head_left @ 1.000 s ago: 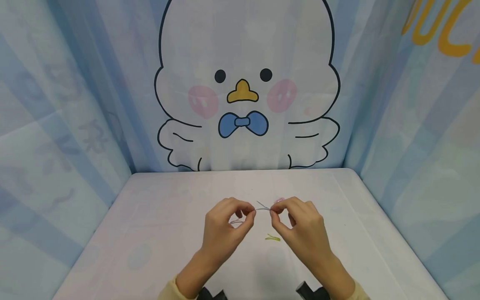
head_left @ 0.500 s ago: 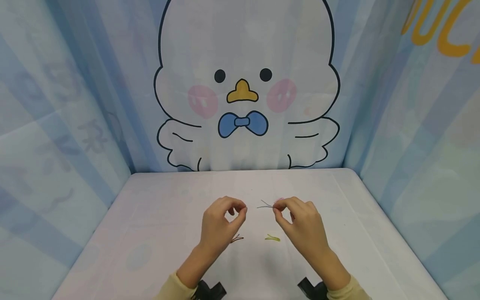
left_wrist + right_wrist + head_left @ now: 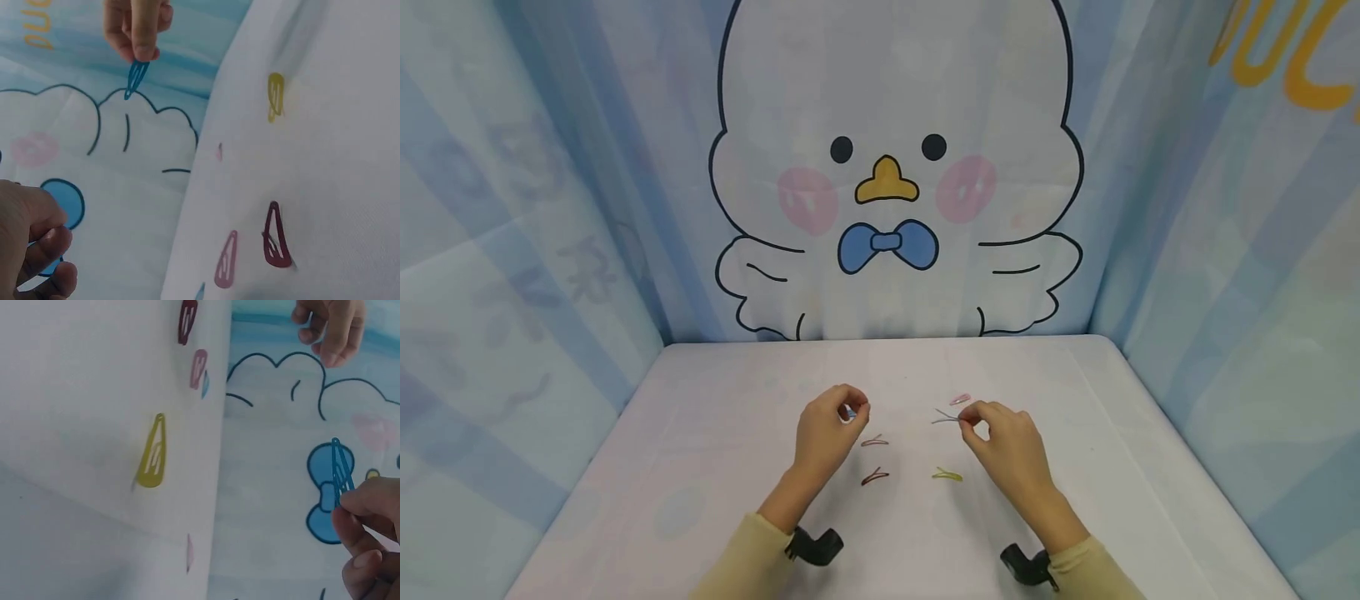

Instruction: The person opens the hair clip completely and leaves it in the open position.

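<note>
My right hand [image 3: 1011, 446] pinches a blue snap hair clip [image 3: 339, 469] by its wide end between thumb and fingers, its two parts sprung apart above the table. My left hand [image 3: 827, 433] hovers to the left, fingers loosely curled and nothing seen between them. Below the hands lie a yellow-green hair clip [image 3: 947, 475], a dark red hair clip [image 3: 875, 476] and a pink hair clip [image 3: 875, 441]. Another pink clip [image 3: 960, 399] rests beyond my right hand. A second blue clip [image 3: 205, 384] is partly visible on the table, showing behind my left fingers.
The table [image 3: 722, 500] has a pale cloth. Printed curtains surround it, with a cartoon duck on the back one [image 3: 880, 100]. A black wrist camera [image 3: 815, 546] sits on the left wrist, another [image 3: 1026, 567] on the right.
My left hand has let go of the blue clip and moved left, uncovering the pink and dark red clips. My right hand has shifted slightly right, still holding the blue clip.
</note>
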A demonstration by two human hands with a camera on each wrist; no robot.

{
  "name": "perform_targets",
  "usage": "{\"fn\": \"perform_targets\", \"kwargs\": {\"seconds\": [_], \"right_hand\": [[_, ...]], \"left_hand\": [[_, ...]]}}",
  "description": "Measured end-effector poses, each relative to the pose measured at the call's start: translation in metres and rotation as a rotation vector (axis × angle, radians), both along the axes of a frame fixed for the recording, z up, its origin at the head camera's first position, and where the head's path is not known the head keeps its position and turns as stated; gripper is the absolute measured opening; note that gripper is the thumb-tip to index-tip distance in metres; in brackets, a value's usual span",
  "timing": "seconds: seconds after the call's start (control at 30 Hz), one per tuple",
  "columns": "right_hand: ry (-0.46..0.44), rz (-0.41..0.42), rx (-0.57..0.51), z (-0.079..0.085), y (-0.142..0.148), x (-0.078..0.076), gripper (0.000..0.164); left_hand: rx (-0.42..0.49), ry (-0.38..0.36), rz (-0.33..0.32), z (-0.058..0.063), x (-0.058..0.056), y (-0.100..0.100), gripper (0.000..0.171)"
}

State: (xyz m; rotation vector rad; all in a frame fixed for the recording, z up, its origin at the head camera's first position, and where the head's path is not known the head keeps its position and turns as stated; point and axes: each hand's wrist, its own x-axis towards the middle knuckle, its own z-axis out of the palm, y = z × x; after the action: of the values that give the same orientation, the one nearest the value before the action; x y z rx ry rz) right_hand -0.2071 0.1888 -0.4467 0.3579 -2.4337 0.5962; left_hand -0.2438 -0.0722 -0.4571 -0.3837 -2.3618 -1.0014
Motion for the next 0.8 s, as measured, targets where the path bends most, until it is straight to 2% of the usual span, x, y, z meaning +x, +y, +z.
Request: {"fn": "perform_targets", "kwargs": {"seconds": [0.2,0.37,0.47,0.63,0.8], "right_hand": [[-0.113,-0.045,-0.005,-0.026,0.011,-0.013,0.009],[-0.23,-0.08,0.016,-0.042,0.019,-0.024,0.006],[-0.283,-0.095,0.022,-0.048,0.021,-0.029,0.005],[-0.328,-0.096,0.018,-0.057,0.026,-0.034,0.006],[-0.389,-0.101,0.017,-0.061,0.029,-0.04,0.007]], "left_hand": [[-0.044,-0.191,0.044,-0.021,-0.017,-0.005,0.004],[-0.1,-0.324,0.104,-0.035,-0.031,-0.006,0.006],[-0.122,-0.368,0.132,-0.046,-0.039,-0.007,0.007],[-0.12,-0.378,0.123,-0.061,-0.048,-0.006,0.01],[-0.13,-0.453,0.13,-0.061,-0.051,-0.005,0.021]]}}
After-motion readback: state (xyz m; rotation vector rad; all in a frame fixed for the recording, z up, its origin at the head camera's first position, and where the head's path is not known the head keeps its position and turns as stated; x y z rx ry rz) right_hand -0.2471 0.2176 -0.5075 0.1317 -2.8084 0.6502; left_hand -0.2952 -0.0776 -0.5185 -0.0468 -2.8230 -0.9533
